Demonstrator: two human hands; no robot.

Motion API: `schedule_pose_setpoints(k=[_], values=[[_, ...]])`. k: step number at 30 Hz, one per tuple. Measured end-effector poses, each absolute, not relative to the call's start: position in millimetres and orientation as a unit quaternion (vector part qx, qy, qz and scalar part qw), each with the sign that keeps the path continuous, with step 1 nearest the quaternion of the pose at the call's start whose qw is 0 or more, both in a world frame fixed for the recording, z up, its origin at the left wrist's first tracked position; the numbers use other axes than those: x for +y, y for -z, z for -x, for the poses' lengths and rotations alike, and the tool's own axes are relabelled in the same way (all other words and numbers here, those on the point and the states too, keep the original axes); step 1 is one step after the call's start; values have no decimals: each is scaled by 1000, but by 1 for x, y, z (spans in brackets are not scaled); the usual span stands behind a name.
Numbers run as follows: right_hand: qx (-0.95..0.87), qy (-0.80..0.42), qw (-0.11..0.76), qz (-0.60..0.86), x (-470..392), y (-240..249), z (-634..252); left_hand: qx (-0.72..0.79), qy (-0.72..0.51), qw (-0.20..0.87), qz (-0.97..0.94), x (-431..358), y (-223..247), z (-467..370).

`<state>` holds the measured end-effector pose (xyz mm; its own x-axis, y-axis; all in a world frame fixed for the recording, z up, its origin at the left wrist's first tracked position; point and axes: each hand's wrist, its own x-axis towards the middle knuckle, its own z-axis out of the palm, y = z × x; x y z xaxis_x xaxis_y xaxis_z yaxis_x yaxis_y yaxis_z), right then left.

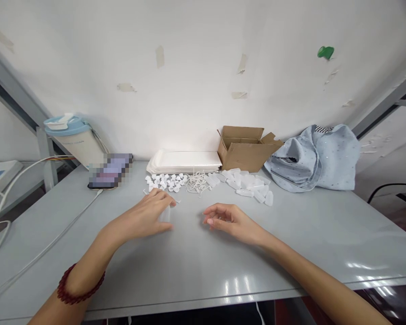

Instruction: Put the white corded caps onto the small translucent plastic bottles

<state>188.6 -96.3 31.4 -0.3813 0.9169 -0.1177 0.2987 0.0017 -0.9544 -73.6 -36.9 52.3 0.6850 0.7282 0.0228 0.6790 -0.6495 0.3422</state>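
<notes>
My left hand is over the table left of centre, thumb and fingers around a clear plastic piece, partly hidden and blurred. To its right, my right hand hovers with loosely bent fingers and a gap at the thumb; I see nothing in it. Beyond the hands lie small white caps, a tangle of white cords and a heap of translucent plastic pieces. A thin white cord end pokes out near my left fingertips.
Behind the parts are a stack of white sheets or envelopes and an open cardboard box. A light blue cloth bag sits right. On the left are a phone with its cable and a blue-lidded cup. The grey table meets the wall.
</notes>
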Motion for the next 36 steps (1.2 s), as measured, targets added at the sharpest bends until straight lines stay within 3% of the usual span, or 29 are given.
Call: schedule_pose_setpoints(k=[5,10,15,21,30,36], values=[[-659,-452,323,507,-87,-28,-194,379,-155,109,-906,-39,-45,51],[-736,-219,353,535,-68,-17,-204,331,-166,44,-928,-42,-28,24],[-817,-38,251,518,-45,-6,-207,308,-163,-17,-937,-42,-12,9],[-820,-31,116,559,-38,-3,-208,316,-119,-39,-940,-40,-8,3],[-808,-20,148,570,-38,-4,-210,346,-86,-46,-933,-44,-15,-2],[-806,-28,167,567,-39,-3,-211,349,-110,4,-931,-42,-17,3]])
